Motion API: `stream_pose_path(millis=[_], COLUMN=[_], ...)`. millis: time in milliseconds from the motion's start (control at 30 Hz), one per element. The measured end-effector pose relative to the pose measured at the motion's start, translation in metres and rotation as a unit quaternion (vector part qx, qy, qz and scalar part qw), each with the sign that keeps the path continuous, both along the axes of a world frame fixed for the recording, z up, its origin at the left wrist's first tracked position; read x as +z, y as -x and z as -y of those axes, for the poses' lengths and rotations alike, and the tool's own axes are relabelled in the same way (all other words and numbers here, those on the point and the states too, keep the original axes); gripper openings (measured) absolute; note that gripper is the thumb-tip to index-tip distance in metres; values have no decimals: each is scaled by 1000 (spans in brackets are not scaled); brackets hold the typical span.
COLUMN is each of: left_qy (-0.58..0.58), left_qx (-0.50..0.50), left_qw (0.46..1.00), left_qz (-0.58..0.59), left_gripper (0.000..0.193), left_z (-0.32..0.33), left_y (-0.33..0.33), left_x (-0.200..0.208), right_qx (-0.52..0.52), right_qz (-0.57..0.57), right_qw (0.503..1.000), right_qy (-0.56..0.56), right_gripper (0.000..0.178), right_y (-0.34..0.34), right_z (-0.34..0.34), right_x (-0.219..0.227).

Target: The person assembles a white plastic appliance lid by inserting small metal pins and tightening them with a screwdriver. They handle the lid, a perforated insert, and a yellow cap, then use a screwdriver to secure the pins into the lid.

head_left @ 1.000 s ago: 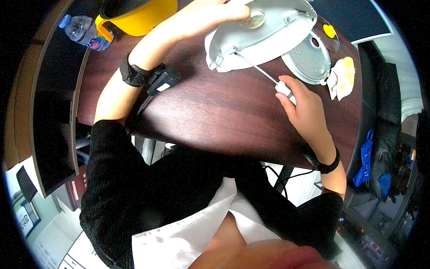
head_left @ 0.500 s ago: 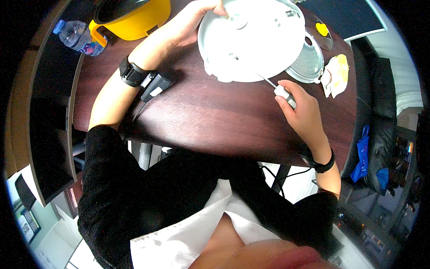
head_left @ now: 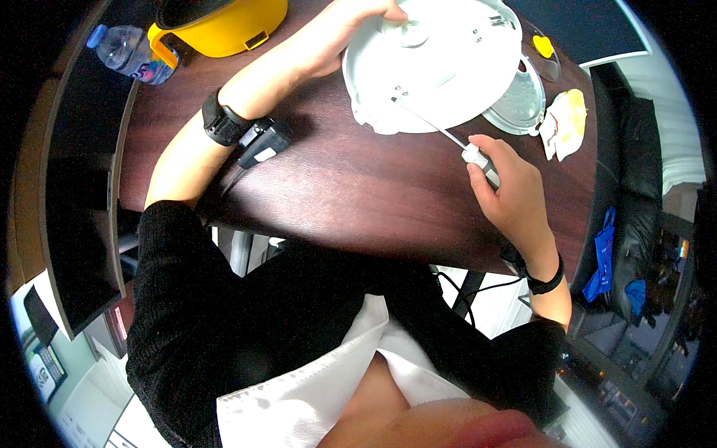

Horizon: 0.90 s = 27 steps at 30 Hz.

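Note:
My left hand (head_left: 347, 33) grips the left side of a large white round plastic cover (head_left: 441, 71), its thumb over the face near a round raised part. The cover is tilted up off the table, its face toward me, with small slots and fittings on it. My right hand (head_left: 511, 183) is closed round the grey-and-white handle of a screwdriver (head_left: 470, 151). The screwdriver's thin shaft points up and left across the cover, its tip close to a small fitting at the lower left. Whether the tip touches that fitting I cannot tell.
On the dark wooden table (head_left: 336, 194) a grey perforated round plate (head_left: 523, 101) lies behind the cover, beside a clear piece with a yellow knob (head_left: 543, 47). A crumpled white-and-yellow packet (head_left: 565, 125) lies at right. At far left stand a yellow pot (head_left: 224, 33) and a water bottle (head_left: 134, 54).
The cover and my left hand have shifted slightly right. The screwdriver's tip has moved up and left along the cover to the small fitting, while my right hand has moved a little right and down.

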<state>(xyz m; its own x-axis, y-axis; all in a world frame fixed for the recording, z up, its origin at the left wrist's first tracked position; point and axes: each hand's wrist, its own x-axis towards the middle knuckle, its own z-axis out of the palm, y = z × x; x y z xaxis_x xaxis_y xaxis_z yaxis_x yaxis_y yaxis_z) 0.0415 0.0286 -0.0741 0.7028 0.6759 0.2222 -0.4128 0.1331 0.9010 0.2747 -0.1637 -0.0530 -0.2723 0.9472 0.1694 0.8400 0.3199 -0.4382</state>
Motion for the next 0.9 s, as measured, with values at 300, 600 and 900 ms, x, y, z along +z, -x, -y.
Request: stream_pose_path(millis=[300,600,900], left_qy=[-57,-72,-81], left_qx=[56,57,57], left_qw=[996,995,994], left_qz=[-29,-37,-37], left_gripper=[29,37,43], left_z=[7,10,12], left_y=[1,1,0], left_x=[7,12,13], right_qx=[-7,-2,-7], right_qz=[8,18,20], right_qw=[999,999,999], right_qy=[-30,-48,-45], right_gripper=[26,27,26], right_y=[3,3,5], right_z=[-2,-1,1], right_x=[1,-1,1])
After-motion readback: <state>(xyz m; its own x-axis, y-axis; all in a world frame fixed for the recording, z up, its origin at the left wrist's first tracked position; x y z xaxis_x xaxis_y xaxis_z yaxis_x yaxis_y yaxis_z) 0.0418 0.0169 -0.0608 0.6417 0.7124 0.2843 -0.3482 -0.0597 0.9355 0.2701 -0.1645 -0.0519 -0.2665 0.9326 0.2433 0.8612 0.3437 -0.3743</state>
